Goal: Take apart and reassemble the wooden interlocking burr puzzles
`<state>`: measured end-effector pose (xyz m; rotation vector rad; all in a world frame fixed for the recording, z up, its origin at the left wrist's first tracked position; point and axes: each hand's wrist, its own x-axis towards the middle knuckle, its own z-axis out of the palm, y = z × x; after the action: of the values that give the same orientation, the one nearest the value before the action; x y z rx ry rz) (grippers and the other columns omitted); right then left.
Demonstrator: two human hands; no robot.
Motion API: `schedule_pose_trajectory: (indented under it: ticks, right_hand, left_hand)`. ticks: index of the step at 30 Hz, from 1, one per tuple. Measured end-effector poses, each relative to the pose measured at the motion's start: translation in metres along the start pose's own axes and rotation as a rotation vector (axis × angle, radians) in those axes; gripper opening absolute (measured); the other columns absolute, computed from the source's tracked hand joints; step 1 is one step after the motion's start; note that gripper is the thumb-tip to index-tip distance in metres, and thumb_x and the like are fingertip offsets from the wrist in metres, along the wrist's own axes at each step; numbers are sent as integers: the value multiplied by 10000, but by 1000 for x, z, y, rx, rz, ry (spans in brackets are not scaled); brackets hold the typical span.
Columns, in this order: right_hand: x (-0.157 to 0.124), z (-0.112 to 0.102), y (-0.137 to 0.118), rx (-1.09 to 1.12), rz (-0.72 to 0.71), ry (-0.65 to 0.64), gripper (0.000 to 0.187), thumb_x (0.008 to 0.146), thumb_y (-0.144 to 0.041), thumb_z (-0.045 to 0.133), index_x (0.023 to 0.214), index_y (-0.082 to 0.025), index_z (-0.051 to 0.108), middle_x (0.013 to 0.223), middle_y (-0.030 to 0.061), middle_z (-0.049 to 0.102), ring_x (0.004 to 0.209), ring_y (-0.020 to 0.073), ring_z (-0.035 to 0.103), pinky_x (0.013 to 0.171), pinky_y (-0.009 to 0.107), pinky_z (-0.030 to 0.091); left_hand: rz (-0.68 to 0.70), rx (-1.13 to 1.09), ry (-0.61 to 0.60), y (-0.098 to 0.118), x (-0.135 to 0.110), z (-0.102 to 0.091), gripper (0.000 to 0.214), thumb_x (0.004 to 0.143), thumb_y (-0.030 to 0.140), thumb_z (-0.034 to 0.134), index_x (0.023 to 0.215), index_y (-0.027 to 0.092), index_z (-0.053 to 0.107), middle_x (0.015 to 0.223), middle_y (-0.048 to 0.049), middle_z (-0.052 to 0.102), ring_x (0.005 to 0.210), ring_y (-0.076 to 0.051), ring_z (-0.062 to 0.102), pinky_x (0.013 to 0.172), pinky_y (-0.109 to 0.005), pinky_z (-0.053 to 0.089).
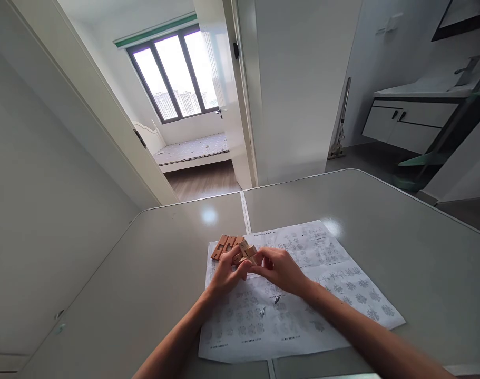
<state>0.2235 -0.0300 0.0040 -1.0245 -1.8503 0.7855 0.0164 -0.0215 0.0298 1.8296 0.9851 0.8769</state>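
Both my hands meet over a printed instruction sheet (334,273) on a grey table (401,226). My left hand (226,273) and my right hand (281,269) are closed, fingertips pinching small wooden notched puzzle pieces (247,253) between them. Several more wooden pieces (223,246) lie side by side on the sheet's far left corner, just beyond my left hand. The sheet is covered with small diagrams.
A seam (244,210) splits the tabletop down the middle. A white wall stands close on the left. Beyond the table an open doorway (196,158) leads to a room with a window. A vanity cabinet (409,121) stands at the far right.
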Motion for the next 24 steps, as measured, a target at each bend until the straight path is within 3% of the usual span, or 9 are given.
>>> schedule_pose_trajectory:
  ticks: [4, 6, 8, 10, 12, 15, 19, 24]
  right_hand:
    - [0, 0, 1, 81, 24, -33, 537, 905, -671, 736, 708, -227, 508, 615, -45, 551, 539, 122, 473, 559, 264, 397]
    - [1, 0, 1, 145, 60, -62, 485, 876, -644, 780, 793, -234, 535, 649, -48, 576, 550, 127, 497, 559, 263, 420]
    - [2, -1, 0, 220, 96, -88, 481, 830, -600, 842, 1018, -244, 578, 732, -49, 619, 577, 135, 542, 562, 262, 456]
    - [2, -3, -1, 275, 97, -135, 660, 799, -549, 881, 1285, -266, 536, 807, -51, 637, 602, 139, 576, 569, 261, 489]
    - [2, -4, -3, 288, 62, -195, 755, 802, -500, 883, 1418, -291, 499, 834, -53, 633, 604, 133, 587, 578, 262, 508]
    - [1, -3, -6, 238, 8, -195, 685, 800, -435, 880, 1393, -286, 571, 808, -56, 626, 586, 121, 580, 596, 265, 507]
    - [1, -4, -10, 165, -15, -64, 571, 799, -430, 874, 1283, -246, 632, 757, -56, 624, 566, 119, 531, 592, 271, 483]
    - [7, -13, -7, 231, 129, 109, 595, 798, -495, 858, 1252, -219, 591, 772, -33, 647, 591, 145, 532, 567, 280, 485]
  left_hand:
    - [-20, 88, -12, 1, 1, -2, 383, 961, 575, 561, 851, 209, 591, 646, 6, 597, 601, -179, 551, 586, -286, 461]
    - [-27, 121, -13, 2, 1, -3, 406, 963, 585, 538, 849, 199, 587, 688, -6, 599, 633, -177, 537, 598, -284, 457]
    - [-32, 95, -34, 3, 1, -4, 441, 972, 621, 506, 941, 194, 614, 744, -18, 619, 658, -184, 551, 613, -293, 471]
    - [-26, 27, -85, 5, 1, -4, 504, 971, 667, 493, 1130, 207, 623, 800, -28, 651, 681, -204, 593, 641, -315, 501]
    - [-4, -28, -137, 7, 0, -4, 596, 951, 713, 514, 1305, 238, 579, 854, -38, 682, 723, -232, 643, 679, -343, 529]
    - [18, -59, -167, 7, 0, -4, 680, 927, 746, 548, 1400, 258, 528, 911, -51, 709, 793, -260, 684, 718, -358, 541]
    - [2, -86, -158, 2, -1, -4, 721, 921, 752, 561, 1424, 244, 467, 945, -58, 710, 792, -245, 665, 697, -331, 511]
    - [5, -54, -153, -6, -3, 1, 704, 943, 743, 539, 1401, 217, 442, 768, 1, 637, 625, -167, 557, 608, -278, 440]
